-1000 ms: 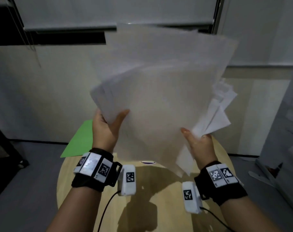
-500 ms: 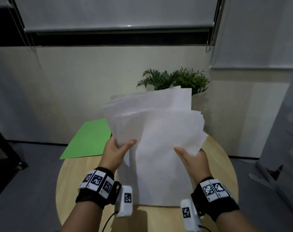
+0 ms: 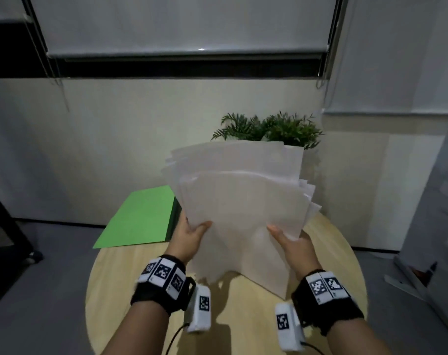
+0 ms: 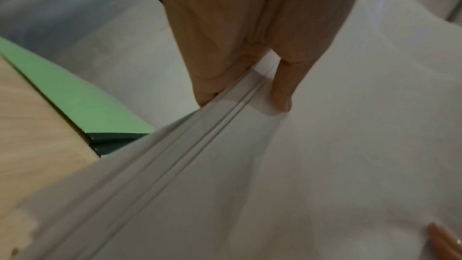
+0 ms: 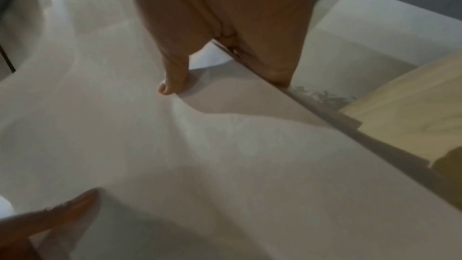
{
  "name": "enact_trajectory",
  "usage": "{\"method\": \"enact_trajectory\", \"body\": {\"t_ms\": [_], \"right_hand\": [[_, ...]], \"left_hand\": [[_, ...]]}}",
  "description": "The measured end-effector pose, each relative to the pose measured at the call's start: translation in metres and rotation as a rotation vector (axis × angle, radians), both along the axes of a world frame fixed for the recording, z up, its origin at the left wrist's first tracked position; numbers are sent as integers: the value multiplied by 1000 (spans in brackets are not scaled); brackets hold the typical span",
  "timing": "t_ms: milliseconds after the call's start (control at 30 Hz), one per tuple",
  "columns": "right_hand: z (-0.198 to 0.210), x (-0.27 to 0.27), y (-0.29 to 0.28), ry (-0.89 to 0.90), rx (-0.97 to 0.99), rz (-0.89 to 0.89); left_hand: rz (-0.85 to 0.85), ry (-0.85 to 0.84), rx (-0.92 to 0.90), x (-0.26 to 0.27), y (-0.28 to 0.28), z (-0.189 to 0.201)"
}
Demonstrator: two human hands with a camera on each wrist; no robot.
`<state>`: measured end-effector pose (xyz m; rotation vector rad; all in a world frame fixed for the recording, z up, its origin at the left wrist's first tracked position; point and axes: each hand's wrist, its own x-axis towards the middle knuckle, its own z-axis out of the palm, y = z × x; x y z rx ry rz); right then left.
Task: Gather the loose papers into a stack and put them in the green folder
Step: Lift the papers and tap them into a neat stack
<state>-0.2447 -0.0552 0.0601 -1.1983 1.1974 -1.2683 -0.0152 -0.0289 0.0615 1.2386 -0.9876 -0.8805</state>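
Note:
A loose stack of white papers point(image 3: 240, 201) stands tilted above the round wooden table point(image 3: 146, 290), its edges uneven and fanned. My left hand point(image 3: 189, 234) grips its left edge, thumb on the near face and fingers behind. My right hand point(image 3: 292, 239) grips the right edge the same way. In the left wrist view the papers point(image 4: 325, 165) are pinched between thumb and fingers. The papers point(image 5: 200, 155) bulge under the thumb in the right wrist view. The green folder point(image 3: 141, 219) lies shut at the table's far left, overhanging the edge, also seen as the green folder point(image 4: 82, 102).
A potted green plant point(image 3: 271, 129) stands behind the papers at the table's far side. A pale wall and a window blind point(image 3: 187, 24) rise beyond. Grey floor surrounds the table, with dark furniture point(image 3: 2, 226) at the left and objects on the floor at the right.
The papers came down from high in front of my face to just above the table. Both hands dropped with them, and the sheets now sit closer together. The plant came into sight.

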Motion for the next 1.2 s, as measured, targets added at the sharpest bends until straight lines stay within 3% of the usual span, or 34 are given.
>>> {"method": "enact_trajectory", "body": {"t_ms": [233, 433, 567, 733, 1200], "right_hand": [[15, -5, -1, -72, -110, -81], [-12, -1, 11, 69, -203, -112], [-17, 6, 17, 125, -223, -119], [-4, 9, 17, 73, -284, -159], [-20, 7, 15, 68, -223, -88]], "left_hand": [[-19, -26, -66, 14, 6, 5], [-44, -128, 77, 19, 15, -39], [-36, 1, 57, 8, 17, -39], [-75, 95, -4, 2, 14, -26], [-72, -78, 86, 5, 11, -31]]}}
